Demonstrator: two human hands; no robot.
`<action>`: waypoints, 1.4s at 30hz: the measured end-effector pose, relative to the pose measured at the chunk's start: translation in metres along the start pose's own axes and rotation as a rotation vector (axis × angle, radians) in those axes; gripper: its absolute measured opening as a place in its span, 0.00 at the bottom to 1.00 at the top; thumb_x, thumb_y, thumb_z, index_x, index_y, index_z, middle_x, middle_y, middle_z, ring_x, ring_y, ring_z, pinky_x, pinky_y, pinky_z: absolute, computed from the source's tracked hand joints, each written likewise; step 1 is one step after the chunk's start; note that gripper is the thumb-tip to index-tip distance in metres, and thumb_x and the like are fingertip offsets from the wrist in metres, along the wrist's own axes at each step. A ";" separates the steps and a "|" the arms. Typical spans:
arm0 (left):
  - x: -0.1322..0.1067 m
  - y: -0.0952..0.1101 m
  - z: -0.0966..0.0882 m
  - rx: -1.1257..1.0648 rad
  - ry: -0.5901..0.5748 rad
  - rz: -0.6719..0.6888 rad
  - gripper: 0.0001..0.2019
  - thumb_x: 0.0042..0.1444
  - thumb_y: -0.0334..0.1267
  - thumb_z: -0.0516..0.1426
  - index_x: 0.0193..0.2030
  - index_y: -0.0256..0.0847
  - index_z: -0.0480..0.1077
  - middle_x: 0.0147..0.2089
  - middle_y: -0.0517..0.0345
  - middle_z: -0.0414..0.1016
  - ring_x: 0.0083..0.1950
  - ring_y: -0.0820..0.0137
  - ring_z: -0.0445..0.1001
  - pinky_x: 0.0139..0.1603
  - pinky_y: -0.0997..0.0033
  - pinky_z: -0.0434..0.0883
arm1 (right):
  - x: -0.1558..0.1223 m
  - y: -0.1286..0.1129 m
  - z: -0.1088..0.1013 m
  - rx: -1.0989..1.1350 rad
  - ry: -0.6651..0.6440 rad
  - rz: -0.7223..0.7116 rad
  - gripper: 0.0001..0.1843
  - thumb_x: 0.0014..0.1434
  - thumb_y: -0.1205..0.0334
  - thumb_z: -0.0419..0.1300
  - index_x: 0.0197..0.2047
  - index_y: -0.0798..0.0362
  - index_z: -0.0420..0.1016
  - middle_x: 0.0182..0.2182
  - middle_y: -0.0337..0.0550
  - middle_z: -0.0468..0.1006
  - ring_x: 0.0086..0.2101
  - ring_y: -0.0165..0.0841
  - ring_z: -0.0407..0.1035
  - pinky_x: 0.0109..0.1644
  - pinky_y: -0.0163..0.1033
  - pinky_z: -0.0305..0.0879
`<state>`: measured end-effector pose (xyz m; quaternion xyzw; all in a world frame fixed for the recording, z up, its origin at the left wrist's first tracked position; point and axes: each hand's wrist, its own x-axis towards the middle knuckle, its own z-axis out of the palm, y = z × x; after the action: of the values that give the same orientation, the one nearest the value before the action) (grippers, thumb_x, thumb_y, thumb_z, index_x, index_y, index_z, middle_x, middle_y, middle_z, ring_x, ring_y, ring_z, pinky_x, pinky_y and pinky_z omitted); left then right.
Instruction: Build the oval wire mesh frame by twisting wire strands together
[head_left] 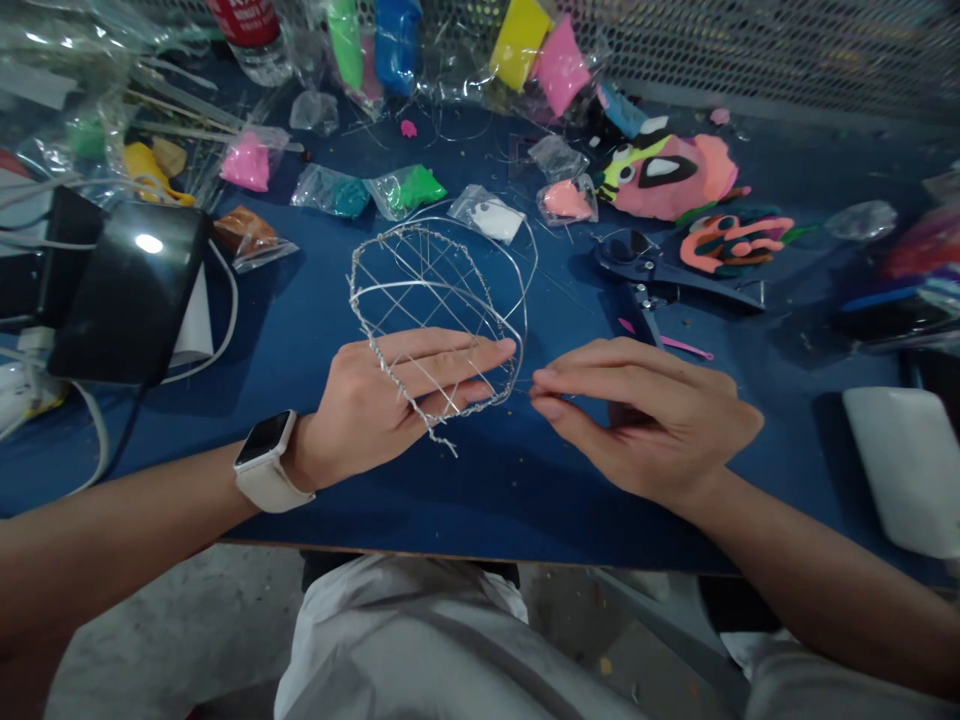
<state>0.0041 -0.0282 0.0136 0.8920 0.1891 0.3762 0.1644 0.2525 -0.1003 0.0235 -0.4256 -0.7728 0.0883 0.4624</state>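
Wire-mesh frame [421, 283], its rim twisted from silver wire, is held tilted above the middle of the blue table surface [420, 510]. At the surface's left edge lies a glossy black device [131, 290] among white cables, with a brown packet [244, 230] just right of it. The left hand [375, 390], a smartwatch [266, 440] on its wrist, grasps the frame, fingers against the mesh. Toward the back edge lie a teal packet [351, 195], a green packet [417, 188] and a white packet [495, 217]. The right hand [649, 415] has thumb and fingertips brought together just beside the frame's right rim; whether they grip fine wire, I cannot tell. Beyond it lie pliers [675, 272] and, nearer the back edge, a pink modelling-clay figure [699, 165]. A white rounded case [904, 460] lies near the right edge.
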 end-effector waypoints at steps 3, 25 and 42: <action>0.002 0.001 -0.003 -0.004 -0.017 -0.017 0.17 0.74 0.34 0.62 0.66 0.52 0.78 0.58 0.62 0.87 0.58 0.69 0.87 0.61 0.69 0.85 | 0.000 0.000 -0.001 0.008 0.001 0.017 0.15 0.64 0.69 0.72 0.50 0.41 0.88 0.37 0.39 0.90 0.30 0.35 0.83 0.34 0.40 0.83; 0.002 -0.002 0.004 -0.178 -0.002 -0.194 0.13 0.74 0.39 0.62 0.62 0.52 0.81 0.57 0.59 0.88 0.47 0.70 0.89 0.51 0.69 0.87 | 0.003 0.009 -0.003 -0.157 0.029 -0.064 0.16 0.65 0.71 0.72 0.52 0.42 0.87 0.39 0.39 0.90 0.34 0.36 0.84 0.37 0.41 0.82; 0.000 -0.001 0.007 -0.034 -0.043 -0.161 0.11 0.70 0.35 0.66 0.57 0.50 0.81 0.55 0.62 0.88 0.50 0.72 0.88 0.48 0.78 0.83 | -0.001 0.003 0.004 0.131 -0.104 0.304 0.07 0.68 0.69 0.67 0.46 0.47 0.85 0.38 0.41 0.87 0.35 0.33 0.81 0.39 0.38 0.82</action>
<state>0.0090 -0.0283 0.0083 0.8789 0.2502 0.3458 0.2133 0.2507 -0.0979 0.0191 -0.5014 -0.7149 0.2293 0.4299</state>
